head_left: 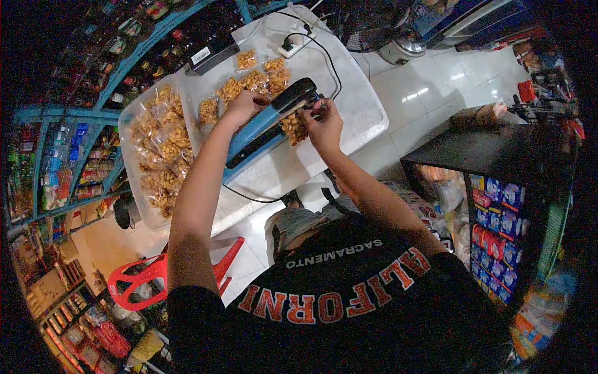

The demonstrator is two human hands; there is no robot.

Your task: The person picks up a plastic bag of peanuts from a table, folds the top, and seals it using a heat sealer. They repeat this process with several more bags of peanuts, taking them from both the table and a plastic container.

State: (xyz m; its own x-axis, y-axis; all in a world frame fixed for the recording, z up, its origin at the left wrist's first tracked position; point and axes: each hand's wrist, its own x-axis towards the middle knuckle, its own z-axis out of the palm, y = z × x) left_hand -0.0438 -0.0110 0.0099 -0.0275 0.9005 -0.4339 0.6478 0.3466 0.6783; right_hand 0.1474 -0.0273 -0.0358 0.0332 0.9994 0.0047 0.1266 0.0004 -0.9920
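A blue and black heat sealer (258, 128) lies across the white table in front of me. On its left side is my left hand (246, 107), its fingers bent and partly hidden against the sealer's arm. My right hand (324, 121) is at the sealer's right side with its fingers pinched together. They hold the edge of a small clear bag of golden-brown snacks (293, 129), which hangs against the sealer. Beyond the sealer lie several similar filled snack bags (254, 81). To the left, a translucent plastic tub (128, 134) holds many more.
The white table (367, 115) carries a white power strip (296, 45) and a black cord at its far end. A red plastic chair (140, 283) stands at lower left. Blue-framed shelves (68, 115) with goods line the left. A dark counter (492, 149) is at right.
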